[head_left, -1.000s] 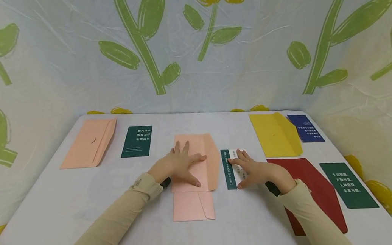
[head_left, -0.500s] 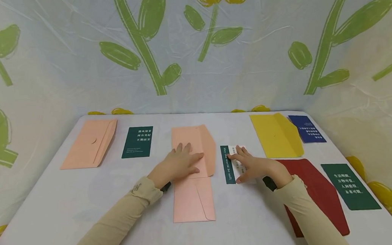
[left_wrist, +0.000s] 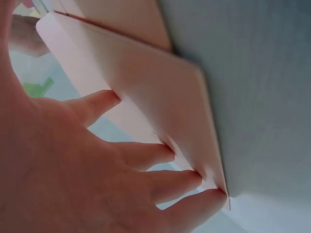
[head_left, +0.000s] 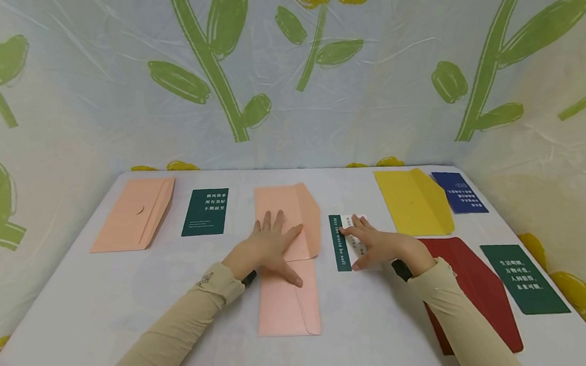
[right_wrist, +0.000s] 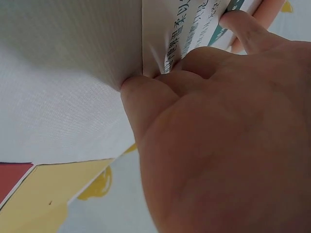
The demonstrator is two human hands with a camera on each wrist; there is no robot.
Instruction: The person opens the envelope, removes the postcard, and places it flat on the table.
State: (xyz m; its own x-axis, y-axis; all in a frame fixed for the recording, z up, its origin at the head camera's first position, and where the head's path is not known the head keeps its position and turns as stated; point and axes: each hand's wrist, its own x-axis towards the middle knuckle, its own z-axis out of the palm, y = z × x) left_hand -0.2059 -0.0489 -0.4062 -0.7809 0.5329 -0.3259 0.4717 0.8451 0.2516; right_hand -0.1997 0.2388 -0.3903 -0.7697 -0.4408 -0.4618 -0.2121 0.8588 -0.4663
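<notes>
My left hand [head_left: 269, 247] lies on a peach envelope [head_left: 276, 198], its flap side toward the right. Its fingers are spread, and in the left wrist view the fingertips [left_wrist: 109, 97] press on the paper. The thumb reaches down over a lighter pink envelope [head_left: 284, 319], which extends from the near edge of the peach one. To the right, my right hand [head_left: 384, 247] rests its fingertips on a white card [head_left: 349, 221] with a green strip reading "May the world be soft". In the right wrist view the fingers [right_wrist: 146, 97] touch that card near its edge.
A closed peach envelope [head_left: 129, 220] and a green card [head_left: 205, 212] lie at the back left. At right are a yellow envelope [head_left: 409, 203], a blue card [head_left: 460, 192], a red envelope [head_left: 479, 289] partly under the right sleeve, and another green card [head_left: 524, 280].
The peach envelope has slid away under my left hand, baring more of the pink one. The white card has shifted slightly away with the right hand. The left thumb has spread out again.
</notes>
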